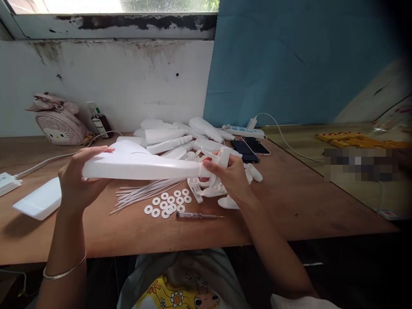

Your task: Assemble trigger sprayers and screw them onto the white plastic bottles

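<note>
A long white plastic piece (138, 165) is held level above the wooden table (289, 201). My left hand (77, 182) grips its wide left end. My right hand (230, 174) grips its narrow right end, where a smaller white fitting (222, 156) sits against it. Under the piece lie a fan of thin white rods (144, 193), several white washers (167, 204) and a clear-handled screwdriver (196, 215).
A heap of white plastic parts (180, 137) lies behind. Two phones (251, 149) and a power strip (241, 131) sit right of it. A pink bag (59, 124) and a bottle (99, 120) stand at the back left. A white block (38, 201) lies at left.
</note>
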